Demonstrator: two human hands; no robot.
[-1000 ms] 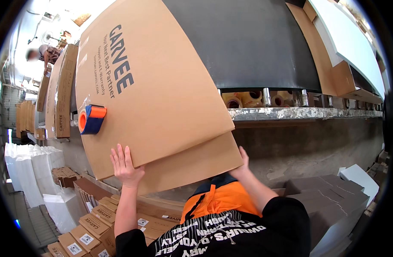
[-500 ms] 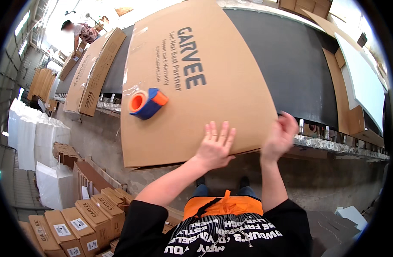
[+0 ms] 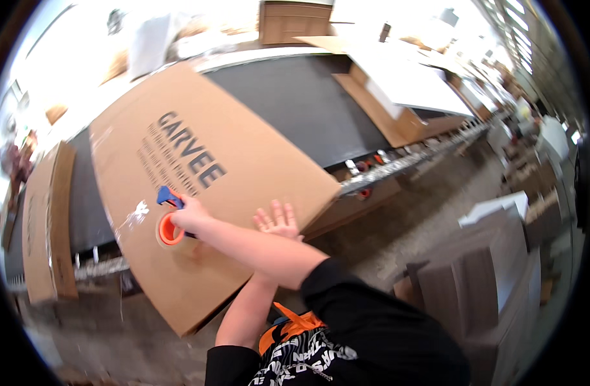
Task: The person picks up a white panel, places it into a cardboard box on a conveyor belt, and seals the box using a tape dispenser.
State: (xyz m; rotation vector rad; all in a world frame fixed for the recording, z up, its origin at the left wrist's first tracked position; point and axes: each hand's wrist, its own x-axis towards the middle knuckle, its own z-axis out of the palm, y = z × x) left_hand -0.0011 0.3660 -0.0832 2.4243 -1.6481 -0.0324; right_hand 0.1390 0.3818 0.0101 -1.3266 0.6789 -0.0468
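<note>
A large flat cardboard box [image 3: 243,161] with dark print lies across a dark conveyor belt [image 3: 295,96]. My left hand [image 3: 279,222] rests on the box near its front right corner, fingers stretched out and spread. Crossing over my left arm, my right hand [image 3: 192,215] is closed round a blue and orange tape dispenser [image 3: 168,198], which is on the box's top. The orange core of its tape roll shows beside my fingers. A shiny patch of clear tape [image 3: 139,212] lies on the box to the left of the dispenser.
Further left on the conveyor stands another long carton [image 3: 45,222]. An open carton with a white panel [image 3: 417,83] sits to the right. Dark stacked panels [image 3: 462,276] stand on the floor at lower right. A co-worker [image 3: 18,157] is at the far left.
My right hand has crossed to the left and taken hold of the tape dispenser. The view has turned to the right. My left hand stays flat on the box.
</note>
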